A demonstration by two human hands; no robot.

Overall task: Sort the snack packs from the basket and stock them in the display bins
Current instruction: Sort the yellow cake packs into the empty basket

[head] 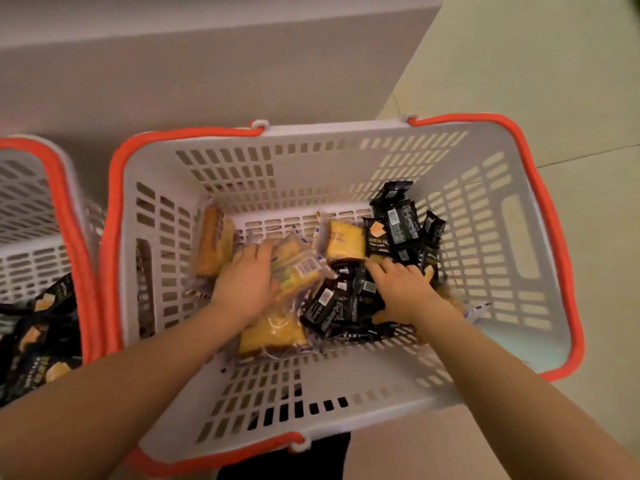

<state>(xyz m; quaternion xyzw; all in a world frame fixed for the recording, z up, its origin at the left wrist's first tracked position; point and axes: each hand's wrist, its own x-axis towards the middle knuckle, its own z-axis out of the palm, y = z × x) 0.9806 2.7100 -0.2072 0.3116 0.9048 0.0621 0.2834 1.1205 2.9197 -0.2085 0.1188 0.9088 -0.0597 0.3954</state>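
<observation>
Snack packs point(332, 271) lie loose in the basket point(485, 140): light, crinkly, slippery, crushable. Your left hand point(247, 282) rests on clear cake packs; right hand point(403, 287) presses black ones, fingers spread. Pinch sealed edges.

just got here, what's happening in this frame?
A person is reaching with both hands into a white basket with orange handles. The left hand rests on the clear-wrapped yellow cake packs; the right hand lies on the pile of black snack packs. Whether either hand grips a pack is unclear. A second basket to the left already holds black packs. No display bins are in view.
</observation>
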